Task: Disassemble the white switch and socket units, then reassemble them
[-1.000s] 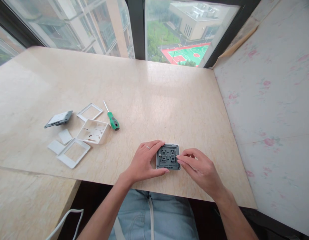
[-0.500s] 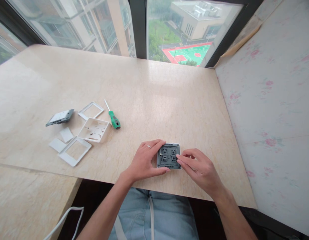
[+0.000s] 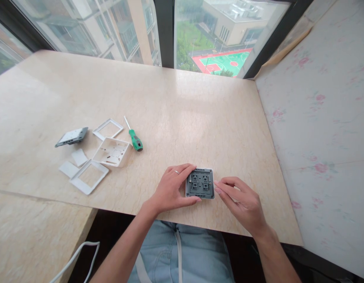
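Note:
A grey switch module (image 3: 200, 183) lies face up on the beige marble table (image 3: 182, 114) near its front edge. My left hand (image 3: 170, 188) grips the module's left side, thumb along the bottom edge and fingers over the top. My right hand (image 3: 243, 202) rests just right of the module with curled fingers, fingertips pinched together near its right edge; whether they hold anything small I cannot make out.
At the left lie a green-handled screwdriver (image 3: 135, 139), a white back box (image 3: 111, 152), two white frames (image 3: 89, 176) (image 3: 108, 129), two small white covers (image 3: 74, 162) and another grey switch part (image 3: 71, 136). A flowered wall (image 3: 320, 118) bounds the right; windows stand behind.
My right hand has drawn back a little to the right, off the module's face. The left hand and the module stay put; the view has shifted slightly.

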Action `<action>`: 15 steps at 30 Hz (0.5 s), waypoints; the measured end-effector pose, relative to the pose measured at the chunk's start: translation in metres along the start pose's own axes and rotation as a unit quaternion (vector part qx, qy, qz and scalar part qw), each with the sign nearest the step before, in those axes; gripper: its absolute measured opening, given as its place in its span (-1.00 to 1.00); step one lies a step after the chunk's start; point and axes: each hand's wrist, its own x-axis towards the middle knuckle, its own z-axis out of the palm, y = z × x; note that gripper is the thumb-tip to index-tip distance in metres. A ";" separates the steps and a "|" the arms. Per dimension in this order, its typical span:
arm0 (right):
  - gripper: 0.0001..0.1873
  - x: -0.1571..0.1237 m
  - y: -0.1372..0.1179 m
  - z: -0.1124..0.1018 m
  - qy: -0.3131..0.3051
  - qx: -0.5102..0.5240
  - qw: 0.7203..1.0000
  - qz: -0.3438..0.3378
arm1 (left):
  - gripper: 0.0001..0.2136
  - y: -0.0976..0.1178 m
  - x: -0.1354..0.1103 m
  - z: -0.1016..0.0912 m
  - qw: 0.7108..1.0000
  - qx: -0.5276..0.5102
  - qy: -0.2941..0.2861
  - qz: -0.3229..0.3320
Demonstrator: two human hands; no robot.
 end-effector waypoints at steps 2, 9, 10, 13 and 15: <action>-0.67 0.001 -0.002 0.000 0.002 0.008 1.000 0.010 | -0.17 0.000 0.000 0.000 1.000 -0.003 -0.002 -0.002; -0.67 0.026 -0.017 0.003 0.010 0.039 0.999 -0.003 | -0.17 0.000 0.001 0.001 1.000 -0.011 0.000 -0.004; -0.67 0.033 -0.020 0.004 0.012 0.044 0.999 -0.008 | -0.17 0.000 0.001 0.000 1.000 -0.013 0.001 -0.003; -0.70 0.057 -0.032 0.011 0.012 0.069 0.997 -0.020 | -0.16 0.001 0.001 -0.001 1.000 -0.025 -0.004 0.000; -0.75 0.075 -0.041 0.018 0.012 0.084 0.996 -0.027 | -0.15 0.002 0.001 -0.001 0.999 -0.032 -0.005 0.001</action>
